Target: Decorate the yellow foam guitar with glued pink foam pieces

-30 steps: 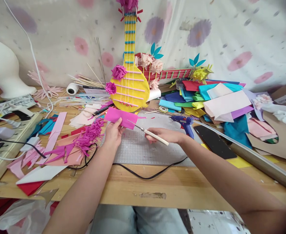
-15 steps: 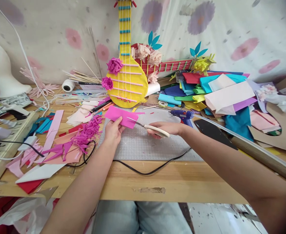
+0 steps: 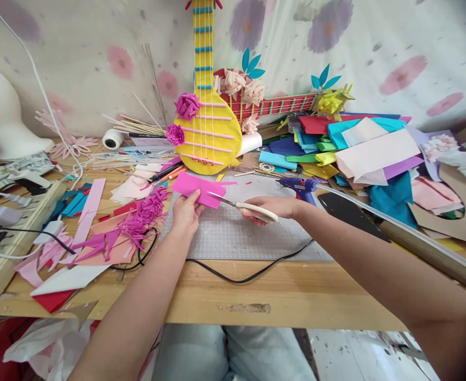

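Black cable (image 3: 236,276) loops along the near edge of the wooden table (image 3: 280,301). Past it, grey cutting mat (image 3: 236,238). Left hand (image 3: 185,214) pinches the near edge of a pink foam sheet (image 3: 197,189), held just above the mat's far left corner. Right hand (image 3: 270,207) is closed around the cream handles of scissors (image 3: 243,205), blades at the sheet's right edge. Cut pink fringe scraps (image 3: 137,219) left of the left hand. Blue glue gun (image 3: 300,186) just beyond the right hand. Farther back, yellow paper guitar (image 3: 209,132) upright against the cloth; stacked coloured sheets (image 3: 352,148) at right.
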Demonstrator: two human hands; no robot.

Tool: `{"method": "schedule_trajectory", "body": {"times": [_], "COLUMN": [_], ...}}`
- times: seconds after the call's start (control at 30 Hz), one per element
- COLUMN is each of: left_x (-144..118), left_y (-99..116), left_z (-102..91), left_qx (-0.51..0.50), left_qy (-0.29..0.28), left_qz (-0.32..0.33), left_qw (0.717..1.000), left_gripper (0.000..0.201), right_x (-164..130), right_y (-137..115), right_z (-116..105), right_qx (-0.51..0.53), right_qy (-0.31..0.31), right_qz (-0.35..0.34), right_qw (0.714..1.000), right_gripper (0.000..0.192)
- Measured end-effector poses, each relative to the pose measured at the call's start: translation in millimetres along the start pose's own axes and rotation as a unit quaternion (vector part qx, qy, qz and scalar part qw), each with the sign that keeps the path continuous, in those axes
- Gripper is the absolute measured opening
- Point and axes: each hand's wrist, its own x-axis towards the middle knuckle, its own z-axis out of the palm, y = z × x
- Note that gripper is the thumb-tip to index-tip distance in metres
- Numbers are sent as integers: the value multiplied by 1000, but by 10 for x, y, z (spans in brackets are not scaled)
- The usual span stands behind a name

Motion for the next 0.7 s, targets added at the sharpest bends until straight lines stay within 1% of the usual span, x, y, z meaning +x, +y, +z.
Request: {"method": "schedule_trajectory", "body": {"times": [0.17, 0.37, 0.7], "left_x": [2, 9, 25], "left_y": [-1, 3, -14], "left_z": [-3, -11, -18], "left_qx": [1, -2, -14], "left_qy": [0, 1, 6], "left_qz": [-3, 3, 4], "left_qw": [1000, 1000, 1000], "left_gripper": [10, 11, 12], "right_x": [29, 42, 46], "right_y": [56, 48, 89], "right_z": [-6, 9, -15], "right_qx": [20, 23, 27], "right_qy": [11, 29, 26], "right_qz": [19, 45, 44], "right_qw": [1000, 998, 998], "right_gripper": [52, 53, 50]}}
